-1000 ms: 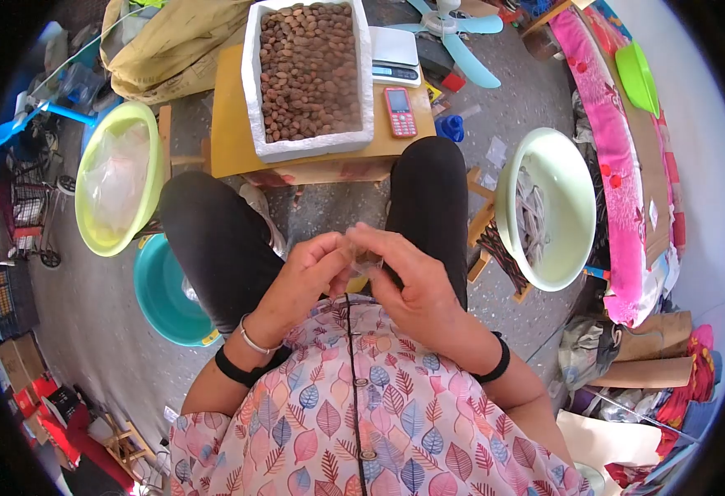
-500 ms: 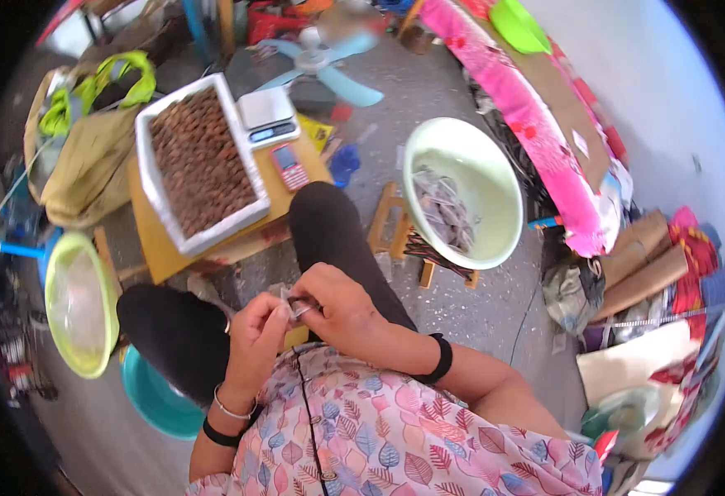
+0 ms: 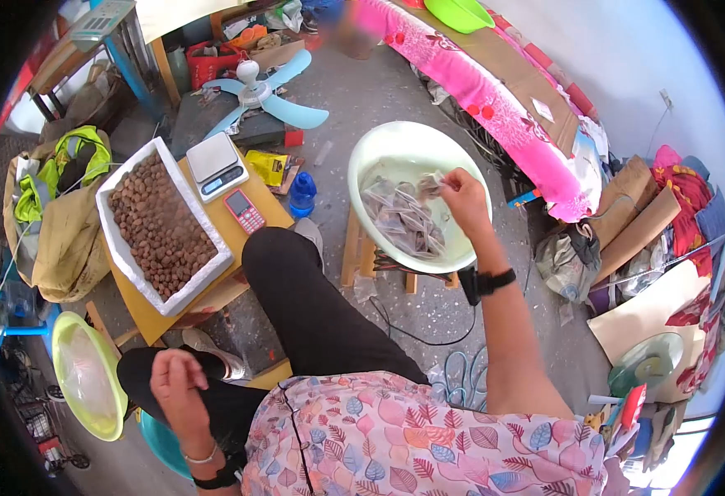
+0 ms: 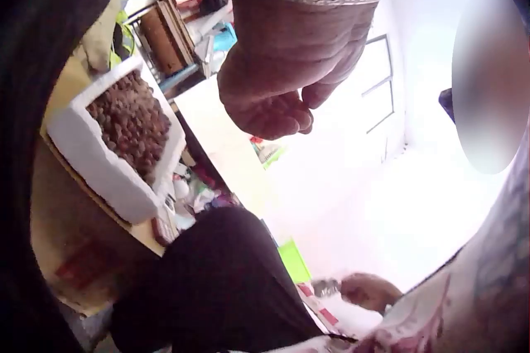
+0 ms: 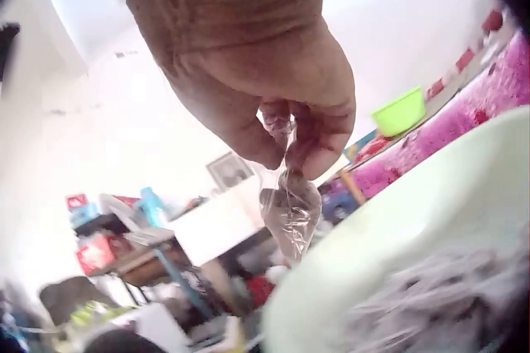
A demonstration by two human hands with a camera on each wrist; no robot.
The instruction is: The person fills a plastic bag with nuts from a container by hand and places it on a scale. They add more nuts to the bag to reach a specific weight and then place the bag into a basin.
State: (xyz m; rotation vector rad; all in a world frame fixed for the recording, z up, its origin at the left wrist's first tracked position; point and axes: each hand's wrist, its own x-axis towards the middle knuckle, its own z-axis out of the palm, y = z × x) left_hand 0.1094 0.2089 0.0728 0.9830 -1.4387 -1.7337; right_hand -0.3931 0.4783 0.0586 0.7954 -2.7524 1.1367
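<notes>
My right hand [image 3: 468, 202] reaches over a pale green basin [image 3: 387, 142]. Its thumb and fingers pinch the top of a small clear plastic packet [image 5: 291, 219] with a dark brown piece inside, which hangs down in the right wrist view. Below it in the basin lies a heap of similar clear packets [image 3: 402, 217]. Over the left thigh, my left hand [image 3: 179, 387] hangs with loosely curled fingers and holds nothing. A white foam box [image 3: 200, 274] full of brown nuts [image 3: 162, 227] stands beyond that hand on a yellow table.
Next to the foam box are a digital scale [image 3: 213, 164] and a red phone [image 3: 245, 210]. A blue bottle [image 3: 302, 194] stands on the floor. On the left is a yellow-green basin [image 3: 107, 422] holding clear plastic. The fan [image 3: 256, 95] sits farther back.
Both hands were together at the lap, working on a small packet. The right hand has carried it rightward over the basin; the left has drawn apart to the left. The head view has turned right.
</notes>
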